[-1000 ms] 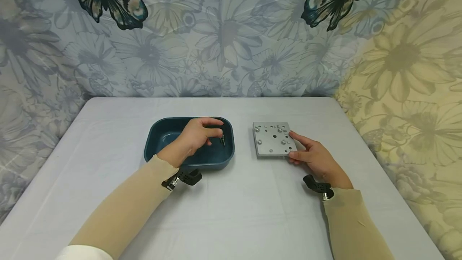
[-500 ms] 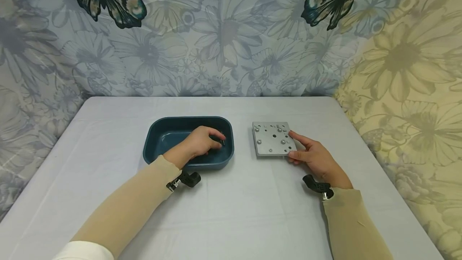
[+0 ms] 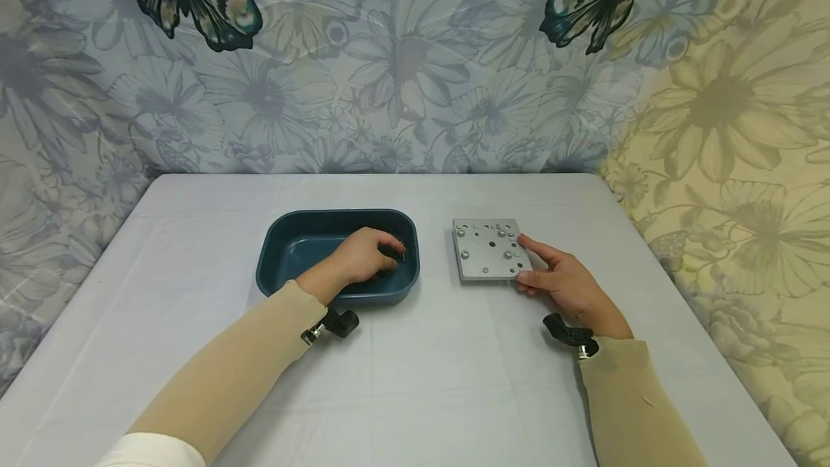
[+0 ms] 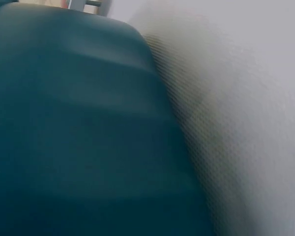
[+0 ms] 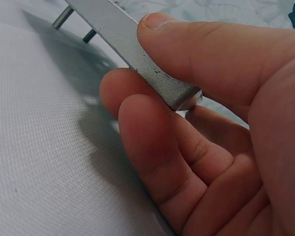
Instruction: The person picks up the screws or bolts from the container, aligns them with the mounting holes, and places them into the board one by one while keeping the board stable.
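My left hand (image 3: 363, 256) reaches into the right part of a dark blue-green tray (image 3: 285, 218). Its bent index finger and thumb are right at a small metal screw (image 3: 403, 255) on the tray's floor; I cannot tell whether they pinch it. The left wrist view holds only the tray's outer wall (image 4: 88, 128), blurred. To the right, a square silver metal plate (image 3: 480, 254) with holes and several screw heads is gripped at its right edge by my right hand (image 3: 564, 283). Up close, the thumb lies along the plate's edge (image 5: 137, 64), fingers curl beneath, and screw shanks (image 5: 63, 17) jut from the underside.
A white cloth covers the table (image 3: 441, 380). Behind it hangs a fabric backdrop (image 3: 415, 78) with flowers and butterflies. Black wrist cameras (image 3: 340, 323) sit below both hands, the left one close to the tray's near wall.
The left hand has lowered into the tray, its index finger and thumb bending down to where small screws showed earlier. The right hand and the plate have stayed in place.
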### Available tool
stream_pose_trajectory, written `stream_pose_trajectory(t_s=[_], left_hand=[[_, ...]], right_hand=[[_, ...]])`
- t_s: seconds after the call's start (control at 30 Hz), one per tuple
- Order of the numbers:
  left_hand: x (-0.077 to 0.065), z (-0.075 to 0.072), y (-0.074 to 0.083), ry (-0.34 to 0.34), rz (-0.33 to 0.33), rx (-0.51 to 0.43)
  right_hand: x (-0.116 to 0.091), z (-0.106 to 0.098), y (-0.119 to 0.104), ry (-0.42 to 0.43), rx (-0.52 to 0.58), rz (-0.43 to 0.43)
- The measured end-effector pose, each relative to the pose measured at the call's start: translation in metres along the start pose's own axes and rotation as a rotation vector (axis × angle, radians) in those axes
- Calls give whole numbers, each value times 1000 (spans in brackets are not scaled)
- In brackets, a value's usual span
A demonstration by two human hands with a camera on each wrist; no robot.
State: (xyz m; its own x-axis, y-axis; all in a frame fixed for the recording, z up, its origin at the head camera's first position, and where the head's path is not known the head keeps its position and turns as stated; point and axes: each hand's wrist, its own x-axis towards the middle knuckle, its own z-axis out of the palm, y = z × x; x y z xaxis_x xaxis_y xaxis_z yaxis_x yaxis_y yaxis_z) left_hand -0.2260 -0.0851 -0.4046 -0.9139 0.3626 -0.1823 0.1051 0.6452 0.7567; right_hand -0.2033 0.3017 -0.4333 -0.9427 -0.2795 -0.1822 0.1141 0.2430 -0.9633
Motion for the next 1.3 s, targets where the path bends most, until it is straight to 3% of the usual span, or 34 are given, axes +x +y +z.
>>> stream_pose_trajectory(t_s=[0.13,0.43,0.57,1.1,1.3], left_hand=[[1,0,0,12,41,85],[2,0,3,-1,67,142],[2,0,3,-14,109,181],[7,7,0,-31,248,478],[6,8,2,-27,276,527]], right_hand=[[0,0,0,-5,0,-3],[1,-1,0,-7,-8,-5],[1,0,-1,10,-28,-1],[1,0,1,24,-51,5],[0,1,0,23,-46,6]])
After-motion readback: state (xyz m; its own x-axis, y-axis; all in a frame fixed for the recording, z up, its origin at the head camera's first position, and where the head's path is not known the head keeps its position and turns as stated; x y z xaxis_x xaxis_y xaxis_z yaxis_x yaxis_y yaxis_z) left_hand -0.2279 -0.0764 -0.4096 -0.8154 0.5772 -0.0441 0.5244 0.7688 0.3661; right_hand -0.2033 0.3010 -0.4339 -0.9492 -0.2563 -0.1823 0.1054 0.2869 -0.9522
